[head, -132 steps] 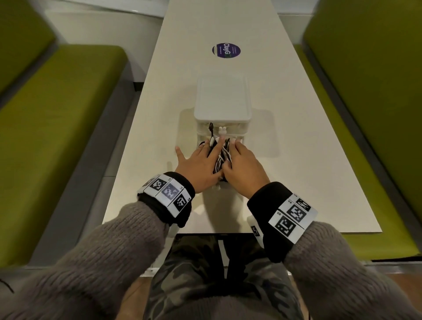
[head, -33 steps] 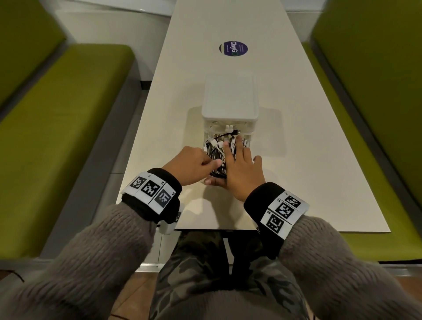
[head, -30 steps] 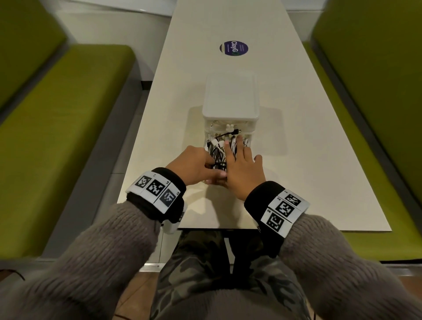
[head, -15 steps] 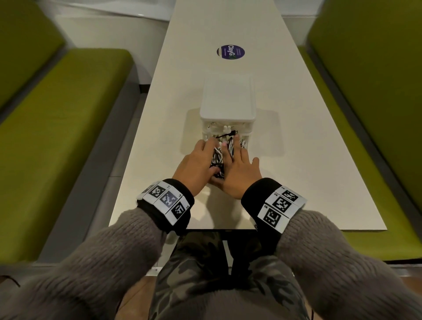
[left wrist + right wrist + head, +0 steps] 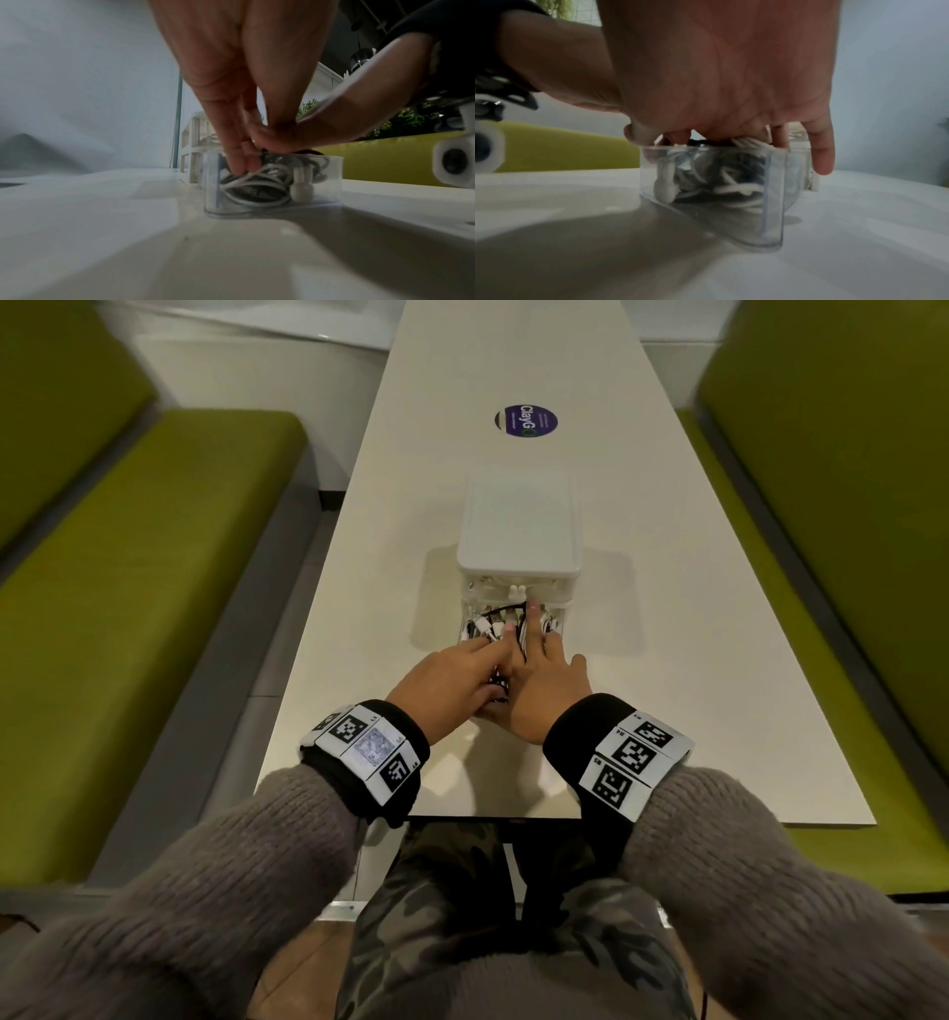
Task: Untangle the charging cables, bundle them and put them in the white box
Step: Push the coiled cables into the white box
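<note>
While both hands work inside the pulled-out clear drawer [image 5: 557,629] of the white box [image 5: 519,526], the charging cables [image 5: 257,182] lie coiled in that drawer, black and white strands mixed, with some loops and plugs standing at or above the rim. The left hand [image 5: 447,683] reaches in from the near left corner, its fingers extended downward and pressing on a white loop in the left wrist view; no pinch is evident there. The right hand [image 5: 539,690] lies flat over the bundle, fingers straight, the middle finger reaching toward the box front and the little finger hanging outside the right drawer wall in the right wrist view. The drawer's long axis runs straight away from the person, along the table [image 5: 667,608], and toward the box body, which stands directly beyond the hands. Judgement: bundling appears done and the step in hand is tamping the cables below the rim; closing then calls for a push along that axis, away from the body. Both hands are about equally near. Risk: a proud plug near the far end could catch on the box opening.
</note>
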{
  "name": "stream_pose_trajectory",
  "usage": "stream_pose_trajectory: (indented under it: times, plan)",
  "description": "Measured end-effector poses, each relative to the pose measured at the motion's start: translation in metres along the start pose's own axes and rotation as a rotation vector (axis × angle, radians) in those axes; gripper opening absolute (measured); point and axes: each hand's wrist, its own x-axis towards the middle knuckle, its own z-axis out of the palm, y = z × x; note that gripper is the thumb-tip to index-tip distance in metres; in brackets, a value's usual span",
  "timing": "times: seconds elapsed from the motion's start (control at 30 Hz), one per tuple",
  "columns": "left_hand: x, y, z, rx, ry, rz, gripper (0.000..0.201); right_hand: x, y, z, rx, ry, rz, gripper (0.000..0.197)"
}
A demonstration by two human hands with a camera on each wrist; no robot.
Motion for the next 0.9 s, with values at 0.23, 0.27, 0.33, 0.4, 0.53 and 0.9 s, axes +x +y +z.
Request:
stream_pose_trajectory:
  times: [0.23, 0.27, 0.33, 0.4, 0.53, 0.9]
  plan:
    - [0.002, 0.008, 0.005, 0.206, -0.025, -0.147, 0.014, 0.002, 0.023, -0.037, 0.076, -0.230, -0.069, 0.081]
    - [0.004, 0.008, 0.005, 0.227, -0.048, -0.149, 0.018, 0.002, 0.026, -0.039, 0.106, -0.243, -0.064, 0.071]
    - [0.004, 0.008, 0.005, 0.266, -0.099, -0.136, 0.026, 0.000, 0.029, -0.036, 0.151, -0.218, -0.067, 0.062]
    - [0.001, 0.012, 0.007, 0.279, -0.108, -0.122, 0.031, -0.002, 0.027, -0.028, 0.197, -0.180, -0.057, 0.063]
    - [0.003, 0.017, 0.011, 0.255, 0.014, -0.204, 0.027, -0.003, 0.014, -0.018, 0.176, -0.154, 0.006, 0.064]
    - [0.014, 0.006, 0.031, -0.078, -0.164, -0.277, 0.082, -0.005, 0.005, -0.008, 0.243, -0.138, 0.042, 0.063]
